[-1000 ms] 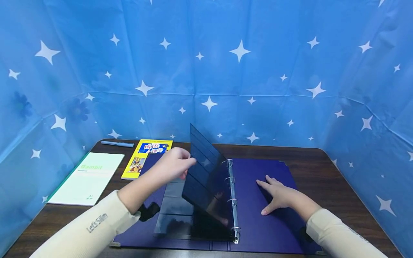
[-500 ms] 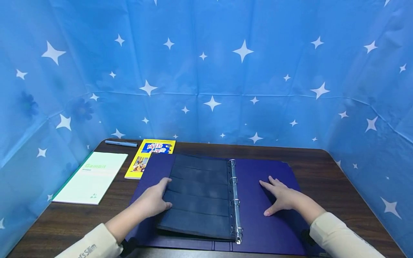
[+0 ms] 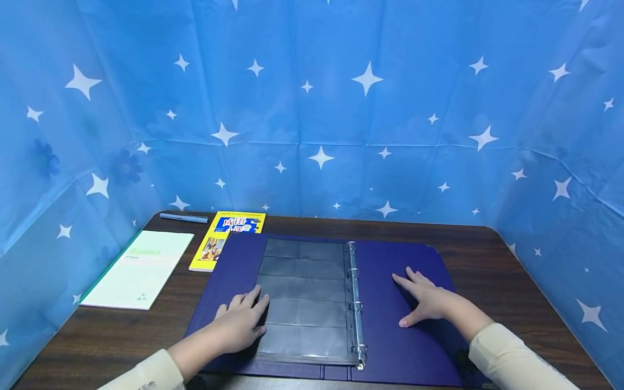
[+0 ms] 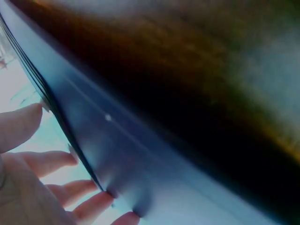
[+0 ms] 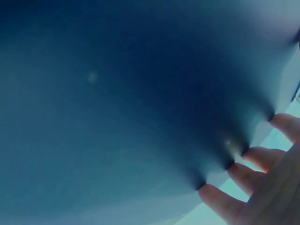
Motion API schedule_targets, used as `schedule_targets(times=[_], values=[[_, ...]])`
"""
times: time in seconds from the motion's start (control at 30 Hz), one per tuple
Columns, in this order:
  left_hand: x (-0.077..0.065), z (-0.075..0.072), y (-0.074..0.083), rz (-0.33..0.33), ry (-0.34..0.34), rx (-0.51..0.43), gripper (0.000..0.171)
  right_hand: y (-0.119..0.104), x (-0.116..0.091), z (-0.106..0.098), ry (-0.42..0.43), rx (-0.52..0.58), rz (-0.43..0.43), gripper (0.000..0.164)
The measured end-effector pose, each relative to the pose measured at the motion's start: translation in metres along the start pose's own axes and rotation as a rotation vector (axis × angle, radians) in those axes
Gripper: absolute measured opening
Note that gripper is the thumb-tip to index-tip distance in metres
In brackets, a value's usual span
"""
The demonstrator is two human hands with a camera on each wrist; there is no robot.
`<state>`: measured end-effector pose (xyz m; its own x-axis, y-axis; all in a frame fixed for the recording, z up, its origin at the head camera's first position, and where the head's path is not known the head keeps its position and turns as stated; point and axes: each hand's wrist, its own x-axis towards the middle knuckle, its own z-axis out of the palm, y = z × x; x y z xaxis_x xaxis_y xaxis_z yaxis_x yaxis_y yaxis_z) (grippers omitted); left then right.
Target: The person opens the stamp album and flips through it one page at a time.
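Observation:
An opened dark purple ring binder lies flat on the table, its metal rings running down the middle. Left of the rings lies a stack of pocket pages, the top one clear and greyish with rows of pockets. My left hand rests at the stack's left edge, fingers spread, thumb and fingertips touching the page edge and the cover beside it. In the left wrist view, the stack edge runs past the fingertips. My right hand rests with spread fingertips on the bare right cover; the right wrist view shows its fingers touching the cover.
A yellow book lies partly beneath the binder's upper left corner. Farther left are a pale green notebook and a blue pen. A blue star-patterned curtain surrounds the brown wooden table.
My left hand brought a raised dark page down to the left, then let go of it. A clear page now shows on top instead of the dark surface. The right hand stays put.

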<state>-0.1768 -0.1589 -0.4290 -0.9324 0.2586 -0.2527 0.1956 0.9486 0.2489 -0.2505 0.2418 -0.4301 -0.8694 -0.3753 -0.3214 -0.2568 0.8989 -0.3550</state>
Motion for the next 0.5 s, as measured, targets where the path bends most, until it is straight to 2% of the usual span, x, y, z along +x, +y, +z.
schedule_targets(times=[0.17,0.3,0.4,0.5], values=[[0.000,-0.001,-0.003,0.012,-0.023,0.017,0.060,0.000,0.001,-0.003,-0.026,-0.035,-0.009,0.106],[0.002,-0.012,-0.005,0.038,-0.011,0.033,0.060,0.000,0.004,-0.008,-0.012,-0.071,-0.023,0.103],[0.010,-0.030,-0.006,0.060,0.030,0.058,0.061,0.000,0.007,-0.019,0.074,-0.122,-0.063,0.098],[0.023,-0.058,-0.006,0.126,0.114,0.108,0.067,-0.006,0.010,-0.039,0.236,-0.214,-0.119,0.094]])
